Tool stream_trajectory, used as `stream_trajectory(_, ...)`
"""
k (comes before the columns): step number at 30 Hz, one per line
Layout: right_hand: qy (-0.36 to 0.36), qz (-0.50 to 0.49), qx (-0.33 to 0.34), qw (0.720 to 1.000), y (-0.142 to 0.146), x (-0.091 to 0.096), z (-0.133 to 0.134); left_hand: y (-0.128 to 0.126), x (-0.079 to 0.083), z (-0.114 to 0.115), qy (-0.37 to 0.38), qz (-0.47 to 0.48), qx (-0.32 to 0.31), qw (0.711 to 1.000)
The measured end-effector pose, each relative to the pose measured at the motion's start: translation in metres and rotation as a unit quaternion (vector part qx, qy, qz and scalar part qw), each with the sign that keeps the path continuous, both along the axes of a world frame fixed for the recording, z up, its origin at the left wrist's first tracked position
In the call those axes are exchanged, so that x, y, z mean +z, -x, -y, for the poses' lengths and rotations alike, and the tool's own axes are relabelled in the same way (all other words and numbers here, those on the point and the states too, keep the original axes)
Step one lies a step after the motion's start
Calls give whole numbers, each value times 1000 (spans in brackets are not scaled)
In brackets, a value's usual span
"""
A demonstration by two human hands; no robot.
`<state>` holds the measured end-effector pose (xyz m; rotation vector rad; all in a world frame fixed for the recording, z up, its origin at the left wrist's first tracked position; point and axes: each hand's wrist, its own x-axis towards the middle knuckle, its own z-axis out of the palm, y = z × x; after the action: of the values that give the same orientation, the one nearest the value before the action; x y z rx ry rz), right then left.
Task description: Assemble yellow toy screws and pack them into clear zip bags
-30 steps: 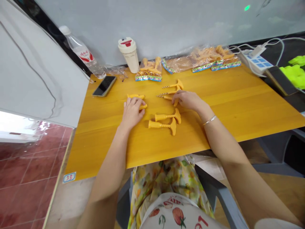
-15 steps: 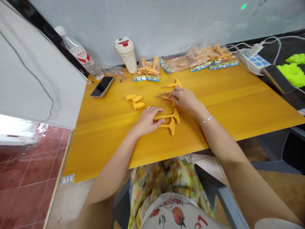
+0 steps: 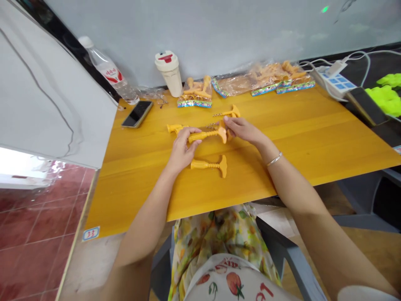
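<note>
My left hand (image 3: 182, 147) is closed around the ribbed sleeve end of a yellow plastic corkscrew toy (image 3: 207, 134), held just above the wooden table (image 3: 313, 133). My right hand (image 3: 242, 127) pinches the T-shaped handle end of the same toy. A second capped corkscrew toy (image 3: 209, 165) lies on the table just below my hands. Behind my right hand lie uncapped corkscrew toys (image 3: 228, 112) with bare metal spirals. Loose yellow sleeves (image 3: 174, 127) sit to the left of my left hand.
A phone (image 3: 137, 113), a water bottle (image 3: 108, 70) and a white cup (image 3: 170, 72) stand at the back left. Clear bags of more yellow toys (image 3: 194, 94) (image 3: 266, 77) line the back edge. A power strip (image 3: 335, 78) and green pieces (image 3: 387, 94) are at the right.
My left hand left the loose sleeves, reached to the capped toys, and lifted one up toward my right hand, which now grips its handle. One capped toy stays on the table.
</note>
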<state>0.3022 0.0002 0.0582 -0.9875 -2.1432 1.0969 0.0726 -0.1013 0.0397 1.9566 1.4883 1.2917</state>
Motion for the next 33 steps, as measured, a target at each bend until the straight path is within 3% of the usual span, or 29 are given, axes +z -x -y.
stream_trajectory(3, 100, -69, 95, 988, 3, 5, 8, 3, -3, -2, 2, 45, 4, 999)
stream_trajectory(7, 95, -99, 117, 984, 3, 4, 8, 3, -3, -2, 24, 79, 4, 997)
stream_trajectory(11, -31, -69, 139, 987, 6, -2, 9, 0, 2, -1, 84, 166, 34, 982)
stream_trajectory(15, -211, -13, 168, 963, 15, 1, 23, 3, 9, -4, 160, 282, 108, 940)
stream_trajectory(17, -297, 27, 137, 945, 15, 5, 31, 11, 14, -6, 188, 311, 143, 920)
stream_trajectory(20, -375, 74, 38, 923, 7, 10, 36, 30, 22, -7, 199, 350, 157, 902)
stream_trajectory(23, -388, 79, -48, 917, -5, 6, 33, 43, 25, -4, 133, 280, 142, 940)
stream_trajectory(26, -366, 98, -45, 924, -13, -6, 31, 46, 20, 0, 86, 111, 85, 986)
stream_trajectory(29, -347, 178, -33, 920, -15, -17, 34, 44, 13, 2, 104, -28, 31, 994)
stream_trajectory(33, -325, 296, -20, 898, -11, -17, 43, 43, 8, 2, 109, -124, 27, 986)
